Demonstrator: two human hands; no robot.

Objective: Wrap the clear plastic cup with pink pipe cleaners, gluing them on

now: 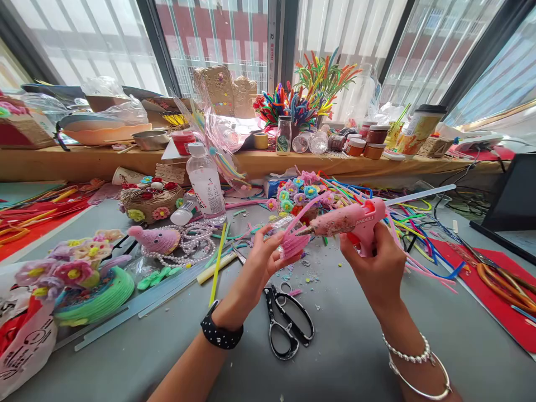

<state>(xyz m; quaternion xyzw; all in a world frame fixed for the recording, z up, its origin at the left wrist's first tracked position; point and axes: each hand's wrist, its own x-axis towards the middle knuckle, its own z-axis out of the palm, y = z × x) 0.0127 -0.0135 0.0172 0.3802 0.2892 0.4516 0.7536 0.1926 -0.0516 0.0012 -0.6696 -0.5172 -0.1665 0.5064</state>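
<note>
My right hand is wrapped round the handle of a pink hot glue gun, with a clear glue stick jutting from its back. The gun's nozzle points left and meets, or nearly meets, a coiled pink pipe-cleaner piece. Fingers and thumb of my left hand pinch that piece from the left; a loose pink strand rises from it. Below the hands lie black-handled scissors on the grey table. Near my left wrist is a yellow-green pipe cleaner.
To the left are a green coiled basket with fuzzy flowers, a pink stuffed shape, bead strings and a bottle. Pipe cleaners spread behind the gun. A laptop and orange-handled scissors are at right.
</note>
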